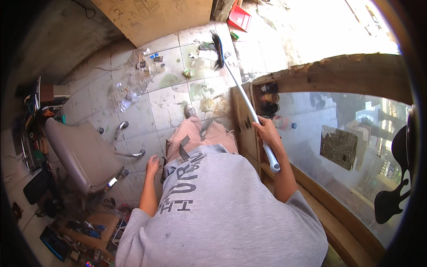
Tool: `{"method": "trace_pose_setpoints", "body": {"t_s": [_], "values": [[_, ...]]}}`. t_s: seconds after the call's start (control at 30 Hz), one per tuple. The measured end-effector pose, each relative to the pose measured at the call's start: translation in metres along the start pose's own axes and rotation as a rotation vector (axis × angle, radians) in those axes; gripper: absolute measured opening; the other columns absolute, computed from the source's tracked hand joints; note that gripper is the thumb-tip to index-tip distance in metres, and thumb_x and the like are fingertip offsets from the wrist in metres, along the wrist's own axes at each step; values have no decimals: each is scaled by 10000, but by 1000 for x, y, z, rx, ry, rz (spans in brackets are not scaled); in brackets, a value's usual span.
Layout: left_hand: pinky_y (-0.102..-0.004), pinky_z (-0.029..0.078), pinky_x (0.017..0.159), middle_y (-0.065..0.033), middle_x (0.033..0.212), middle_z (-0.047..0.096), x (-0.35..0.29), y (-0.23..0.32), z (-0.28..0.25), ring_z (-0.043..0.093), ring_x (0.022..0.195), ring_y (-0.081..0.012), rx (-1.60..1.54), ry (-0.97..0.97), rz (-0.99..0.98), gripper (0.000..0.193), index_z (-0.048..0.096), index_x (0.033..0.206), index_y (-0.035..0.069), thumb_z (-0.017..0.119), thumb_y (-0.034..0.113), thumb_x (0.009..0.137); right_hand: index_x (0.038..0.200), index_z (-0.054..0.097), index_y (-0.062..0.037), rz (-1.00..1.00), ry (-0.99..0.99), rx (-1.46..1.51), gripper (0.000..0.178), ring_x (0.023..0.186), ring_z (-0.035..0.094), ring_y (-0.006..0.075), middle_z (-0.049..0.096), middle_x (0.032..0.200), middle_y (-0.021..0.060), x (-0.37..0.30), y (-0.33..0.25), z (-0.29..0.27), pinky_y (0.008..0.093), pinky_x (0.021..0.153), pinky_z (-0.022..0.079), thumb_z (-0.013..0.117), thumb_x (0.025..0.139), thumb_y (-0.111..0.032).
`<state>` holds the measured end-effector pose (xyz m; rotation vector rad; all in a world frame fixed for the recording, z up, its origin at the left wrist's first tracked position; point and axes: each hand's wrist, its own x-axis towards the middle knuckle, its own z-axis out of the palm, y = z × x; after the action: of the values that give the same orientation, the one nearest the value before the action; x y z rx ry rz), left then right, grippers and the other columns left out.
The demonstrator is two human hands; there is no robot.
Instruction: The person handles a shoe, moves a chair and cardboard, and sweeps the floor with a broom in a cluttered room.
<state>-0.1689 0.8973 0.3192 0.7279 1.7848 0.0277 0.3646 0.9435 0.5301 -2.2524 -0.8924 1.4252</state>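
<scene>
My right hand is closed round the pale handle of a broom, close to its thick grip end. The broom reaches forward over the tiled floor. Its dark bristles are beside a dark flat scrap and a few small bits of litter. My left hand hangs at my left side, near the office chair. Its fingers look loosely curled, and nothing shows in them. Ahead of my feet lies a crumpled green-and-white wrapper.
Litter and clear plastic are scattered ahead on the left. A red dustpan lies by the bright doorway. At my right stands a wood-framed glass case with bottles. A wooden board rises ahead; cluttered shelves are behind the chair.
</scene>
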Motion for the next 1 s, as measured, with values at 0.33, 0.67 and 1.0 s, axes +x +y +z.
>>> {"method": "trace_pose_setpoints", "body": {"t_s": [0.33, 0.67, 1.0], "values": [[-333, 484, 722, -110, 1168, 612, 63, 133, -54, 631, 903, -200, 25, -59, 195, 423, 487, 1319, 150, 544, 236, 909, 1031, 626, -7, 81, -2, 113, 250, 429, 494, 109, 507, 564, 29, 24, -23, 11, 281, 399, 384, 571, 893, -209], [-304, 487, 557, -132, 1035, 663, 76, 94, -42, 666, 718, -191, 12, -5, 68, 397, 531, 1268, 107, 570, 193, 882, 1148, 606, -8, 107, -57, -75, 305, 455, 473, 70, 490, 570, -12, 37, -72, 0, 249, 421, 385, 570, 897, -178], [-340, 516, 693, -130, 926, 682, 56, 120, -25, 654, 763, -199, -48, 115, 171, 404, 560, 1219, 66, 591, 260, 865, 1083, 649, -19, -109, -513, -348, 296, 563, 555, 159, 574, 611, 109, 59, -120, 60, 324, 565, 449, 576, 851, -189]]}}
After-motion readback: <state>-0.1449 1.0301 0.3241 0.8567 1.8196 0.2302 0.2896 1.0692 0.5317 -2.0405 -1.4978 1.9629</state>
